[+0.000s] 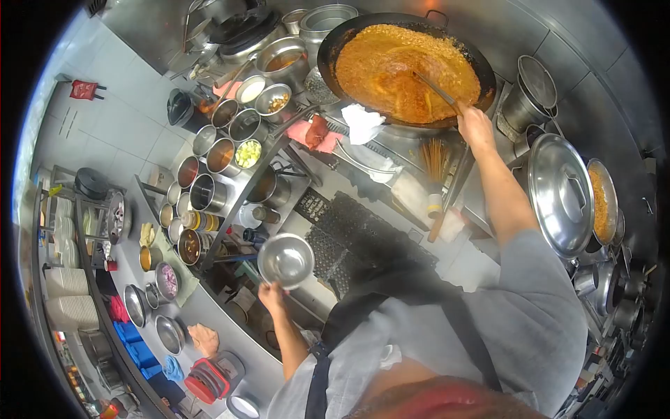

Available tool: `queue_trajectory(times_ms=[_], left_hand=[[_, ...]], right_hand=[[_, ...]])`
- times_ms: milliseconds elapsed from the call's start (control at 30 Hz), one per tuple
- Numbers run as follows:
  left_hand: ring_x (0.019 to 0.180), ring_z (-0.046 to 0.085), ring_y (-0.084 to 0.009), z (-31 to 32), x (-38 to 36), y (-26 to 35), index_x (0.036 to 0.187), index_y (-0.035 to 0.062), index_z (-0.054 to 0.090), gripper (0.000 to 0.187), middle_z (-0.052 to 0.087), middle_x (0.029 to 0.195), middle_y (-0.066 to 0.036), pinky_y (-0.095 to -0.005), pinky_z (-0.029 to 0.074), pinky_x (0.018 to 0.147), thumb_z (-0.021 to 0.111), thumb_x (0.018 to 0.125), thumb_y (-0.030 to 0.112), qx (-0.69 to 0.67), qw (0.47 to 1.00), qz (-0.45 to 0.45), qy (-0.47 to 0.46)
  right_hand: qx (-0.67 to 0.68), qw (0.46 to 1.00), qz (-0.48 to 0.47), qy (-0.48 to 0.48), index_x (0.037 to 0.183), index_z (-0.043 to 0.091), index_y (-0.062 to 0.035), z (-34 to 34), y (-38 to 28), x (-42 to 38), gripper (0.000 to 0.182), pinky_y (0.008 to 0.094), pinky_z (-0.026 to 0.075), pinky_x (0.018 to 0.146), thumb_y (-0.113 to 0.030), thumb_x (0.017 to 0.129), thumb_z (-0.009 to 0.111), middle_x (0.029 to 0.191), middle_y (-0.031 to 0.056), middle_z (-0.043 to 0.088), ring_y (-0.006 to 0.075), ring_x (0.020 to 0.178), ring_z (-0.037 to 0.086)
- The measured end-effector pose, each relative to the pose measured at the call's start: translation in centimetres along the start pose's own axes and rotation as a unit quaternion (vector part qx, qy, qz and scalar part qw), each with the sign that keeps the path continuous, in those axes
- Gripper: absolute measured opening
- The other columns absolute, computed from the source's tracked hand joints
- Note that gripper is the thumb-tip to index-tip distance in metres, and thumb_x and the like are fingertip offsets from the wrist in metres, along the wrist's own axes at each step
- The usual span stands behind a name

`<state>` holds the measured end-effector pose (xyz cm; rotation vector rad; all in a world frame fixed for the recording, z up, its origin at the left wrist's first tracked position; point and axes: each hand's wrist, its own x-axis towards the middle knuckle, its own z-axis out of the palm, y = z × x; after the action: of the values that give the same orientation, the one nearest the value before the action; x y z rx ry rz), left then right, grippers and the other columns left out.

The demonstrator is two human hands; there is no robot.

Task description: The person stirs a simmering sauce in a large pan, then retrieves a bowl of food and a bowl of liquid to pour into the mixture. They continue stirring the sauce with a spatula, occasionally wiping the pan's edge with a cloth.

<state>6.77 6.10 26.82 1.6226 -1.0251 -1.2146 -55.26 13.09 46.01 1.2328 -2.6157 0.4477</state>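
Note:
My right hand [476, 129] is closed round the end of a long-handled cooking utensil [440, 91]. The utensil's head is sunk in thick orange-brown sauce [377, 66], which fills a big black wok [331, 78] on the stove. Lower and to the left, my left hand [273, 296] grips the rim of a shiny metal bowl [286, 261], its inside facing up with no food in it. The bowl is over the floor, between the stove and the side counter.
A bamboo brush [434, 171] and a white cloth [362, 124] lie at the stove's front. Several metal pots, one with chopped green vegetable [248, 153], line the left shelf. A large steel lid [560, 195] stands at right. Black mats [349, 230] cover the floor.

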Motion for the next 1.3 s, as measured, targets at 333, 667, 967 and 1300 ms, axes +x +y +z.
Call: queue_trajectory(times_ms=[333, 667, 967, 1300], left_hand=[[0.041, 0.048, -0.0136, 1.0, -5.5, -5.1, 0.068, 0.0062, 0.044, 0.019, 0.049, 0.056, -0.005, -0.0279, 0.046, 0.037, 0.057, 0.068, -0.007, -0.030, 0.989, -0.135, 0.045], [0.045, 0.049, -0.0116, 5.6, -4.1, -3.2, 0.070, 0.0073, 0.046, 0.018, 0.051, 0.059, -0.003, -0.0277, 0.049, 0.042, 0.060, 0.073, -0.004, -0.028, 0.995, -0.092, -0.013], [0.046, 0.049, -0.0125, 5.1, -2.9, -5.2, 0.071, 0.0093, 0.043, 0.022, 0.050, 0.059, -0.003, -0.0273, 0.049, 0.045, 0.062, 0.075, -0.001, -0.056, 0.991, -0.118, -0.041], [0.051, 0.052, -0.0132, -5.5, -8.7, -7.0, 0.092, 0.0037, 0.053, 0.026, 0.056, 0.070, -0.006, -0.0246, 0.043, 0.039, 0.058, 0.069, -0.004, -0.043, 0.983, -0.135, 0.113]], right_hand=[[-0.011, 1.000, 0.016, -0.017, 0.101, 0.061, -0.0074, 2.4, 2.2, 10.4, 0.020, 0.0485, 0.050, 0.078, -0.017, 0.085, 0.055, 0.093, 0.0206, 0.065, 0.0389, 0.089, 0.062], [-0.049, 0.998, 0.044, -0.006, 0.095, 0.065, -0.0074, -2.9, 6.6, 13.1, 0.023, 0.0469, 0.049, 0.082, -0.006, 0.082, 0.046, 0.098, 0.0208, 0.065, 0.0381, 0.095, 0.062], [-0.093, 0.995, 0.037, -0.015, 0.100, 0.069, -0.0131, -10.1, 9.3, 7.7, 0.025, 0.0455, 0.049, 0.084, -0.014, 0.084, 0.050, 0.098, 0.0183, 0.065, 0.0369, 0.095, 0.061], [-0.148, 0.976, -0.155, -0.028, 0.107, 0.067, -0.0129, -11.3, 10.2, -1.3, 0.025, 0.0428, 0.047, 0.078, -0.025, 0.087, 0.058, 0.099, 0.0166, 0.065, 0.0353, 0.089, 0.060]])
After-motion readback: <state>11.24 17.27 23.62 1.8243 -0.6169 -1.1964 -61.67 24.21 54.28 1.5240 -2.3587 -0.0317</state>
